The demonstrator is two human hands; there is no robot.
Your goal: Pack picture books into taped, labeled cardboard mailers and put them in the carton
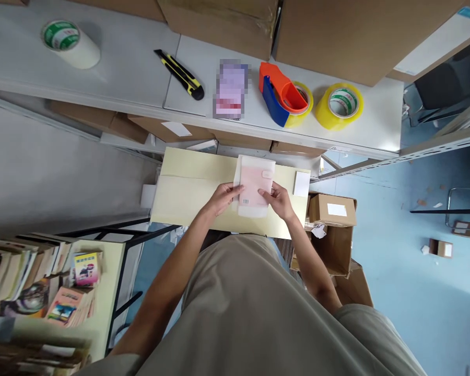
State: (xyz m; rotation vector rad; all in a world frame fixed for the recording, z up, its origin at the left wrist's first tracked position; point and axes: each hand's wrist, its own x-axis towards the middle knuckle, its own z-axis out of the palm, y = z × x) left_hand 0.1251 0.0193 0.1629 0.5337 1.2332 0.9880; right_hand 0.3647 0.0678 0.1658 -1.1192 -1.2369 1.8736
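A pink notebook [254, 183] with a small clasp tab and a barcode label is inside a frosted plastic sleeve [254, 211], whose edges stick out above and below it. My left hand [224, 198] grips the left edge, thumb on top. On the right edge my right hand [278, 199] does the same, its thumb lying on the face. Both hands hold it just above a pale yellow tabletop [191, 193]. The fingers underneath are hidden. A small white card or pad [301, 184] lies on the table to the right.
On the grey shelf [121, 62] ahead lie a tape roll [72, 44], a utility knife [180, 74], a blurred-out purple item [232, 90], a tape dispenser [285, 96] and yellow tape [340, 106]. Cardboard boxes [332, 209] stand at right; books [68, 300] fill a left table.
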